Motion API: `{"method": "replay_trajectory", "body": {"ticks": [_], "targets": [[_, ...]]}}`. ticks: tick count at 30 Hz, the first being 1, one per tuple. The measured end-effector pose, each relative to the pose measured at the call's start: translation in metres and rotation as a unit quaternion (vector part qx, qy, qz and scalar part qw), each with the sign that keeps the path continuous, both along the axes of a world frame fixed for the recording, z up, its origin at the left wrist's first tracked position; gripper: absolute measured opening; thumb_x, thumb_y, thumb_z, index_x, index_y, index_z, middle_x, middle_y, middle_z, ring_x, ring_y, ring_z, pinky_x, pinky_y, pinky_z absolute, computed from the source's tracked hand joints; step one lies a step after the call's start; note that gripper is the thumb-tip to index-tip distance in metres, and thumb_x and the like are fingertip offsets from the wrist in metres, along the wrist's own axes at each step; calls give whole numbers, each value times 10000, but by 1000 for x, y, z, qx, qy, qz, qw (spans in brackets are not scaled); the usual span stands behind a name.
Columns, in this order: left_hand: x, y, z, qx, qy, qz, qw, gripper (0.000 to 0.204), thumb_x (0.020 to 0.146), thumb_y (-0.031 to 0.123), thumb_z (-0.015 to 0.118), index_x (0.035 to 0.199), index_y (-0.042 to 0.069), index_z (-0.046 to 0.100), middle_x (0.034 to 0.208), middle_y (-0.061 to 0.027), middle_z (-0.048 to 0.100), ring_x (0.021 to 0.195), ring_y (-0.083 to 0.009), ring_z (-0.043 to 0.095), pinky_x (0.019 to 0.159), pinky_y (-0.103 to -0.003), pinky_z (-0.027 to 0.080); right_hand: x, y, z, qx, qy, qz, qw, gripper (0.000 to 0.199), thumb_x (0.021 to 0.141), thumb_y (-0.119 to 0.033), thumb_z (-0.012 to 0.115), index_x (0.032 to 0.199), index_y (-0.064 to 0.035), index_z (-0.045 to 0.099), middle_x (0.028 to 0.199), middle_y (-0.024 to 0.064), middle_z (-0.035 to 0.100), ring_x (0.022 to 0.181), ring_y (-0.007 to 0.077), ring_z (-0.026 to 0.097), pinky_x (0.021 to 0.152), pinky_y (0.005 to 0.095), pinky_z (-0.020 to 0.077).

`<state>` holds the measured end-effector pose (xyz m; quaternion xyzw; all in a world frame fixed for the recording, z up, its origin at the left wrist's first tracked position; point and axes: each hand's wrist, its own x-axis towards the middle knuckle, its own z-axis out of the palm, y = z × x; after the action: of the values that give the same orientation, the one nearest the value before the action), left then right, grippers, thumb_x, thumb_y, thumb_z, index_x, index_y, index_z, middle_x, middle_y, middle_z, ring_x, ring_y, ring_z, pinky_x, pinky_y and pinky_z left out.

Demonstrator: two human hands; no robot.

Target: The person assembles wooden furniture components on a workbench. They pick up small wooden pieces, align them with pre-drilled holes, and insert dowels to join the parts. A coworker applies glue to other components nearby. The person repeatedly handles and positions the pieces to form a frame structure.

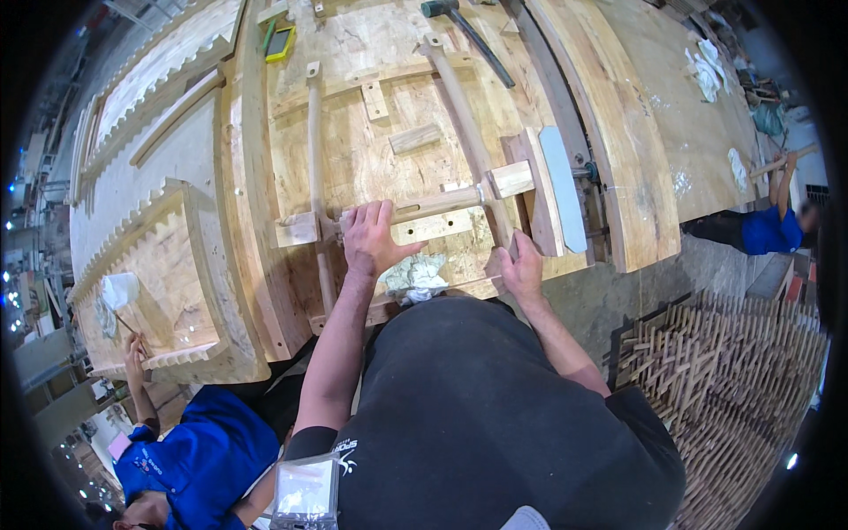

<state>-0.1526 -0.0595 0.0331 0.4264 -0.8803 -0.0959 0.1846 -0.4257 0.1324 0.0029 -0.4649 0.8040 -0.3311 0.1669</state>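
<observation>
A wooden frame lies on the workbench in front of me: a left post [315,150], a right post [459,110] and a crossrail [437,205] between them. My left hand [369,237] lies over the crossrail's left end, where it meets the left post, fingers forward and thumb stretched to the right. My right hand [521,262] grips the near end of the right post. Beyond that joint sits a wooden block [511,179], against a pad with a grey-blue plate [562,190]. Another block [298,230] is beside the left post. A crumpled cloth [413,276] lies between my hands.
A mallet [468,40] and a yellow-edged device [280,44] lie at the far side. Loose wood pieces [414,139] are on the bench. A blue-sleeved person [199,442] works at lower left, another person [767,230] at far right. Stacked wooden sticks [724,380] stand lower right.
</observation>
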Motion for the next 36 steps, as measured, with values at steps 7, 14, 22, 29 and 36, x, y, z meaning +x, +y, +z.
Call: {"method": "replay_trajectory", "body": {"ticks": [7, 14, 22, 29, 36], "targets": [[-1, -1, 1, -17, 3, -7, 1000, 945, 586, 616, 959, 1250, 15, 657, 1146, -132, 663, 1139, -314, 626, 1107, -479, 424, 12, -4, 6, -32, -14, 13, 999, 510, 893, -78, 747, 1354, 74, 590, 1188, 300, 674, 1108, 476, 674, 945, 499, 546], [-2, -1, 1, -38, 24, -16, 999, 949, 591, 592, 963, 1268, 1, 655, 1169, -153, 669, 1156, -308, 634, 1103, -482, 431, 19, -6, 10, -14, -15, 22, 1000, 512, 891, -72, 739, 1354, 73, 573, 1171, 303, 668, 1098, 488, 668, 935, 521, 542], [-1, -1, -4, -30, 12, -14, 999, 974, 609, 646, 923, 1286, 6, 637, 1221, -121, 655, 1184, -295, 619, 1127, -489, 421, 24, -8, 14, 6, 2, 31, 1000, 508, 897, -81, 734, 1353, 73, 568, 1167, 306, 667, 1097, 499, 663, 928, 530, 540], [2, 1, -1, -25, 6, -4, 1000, 985, 616, 661, 915, 1294, 3, 636, 1234, -136, 660, 1211, -313, 619, 1156, -494, 406, 22, -7, 7, -6, 8, 25, 1000, 512, 903, -106, 748, 1359, 63, 587, 1201, 300, 677, 1121, 488, 667, 944, 521, 544], [2, 2, -1, 18, 12, 0, 1000, 1016, 621, 627, 945, 1353, 6, 615, 1300, -183, 655, 1256, -349, 622, 1194, -543, 401, 14, -6, 7, 24, 18, 55, 998, 526, 910, -139, 762, 1366, 54, 587, 1223, 310, 677, 1127, 497, 666, 954, 525, 545]]}}
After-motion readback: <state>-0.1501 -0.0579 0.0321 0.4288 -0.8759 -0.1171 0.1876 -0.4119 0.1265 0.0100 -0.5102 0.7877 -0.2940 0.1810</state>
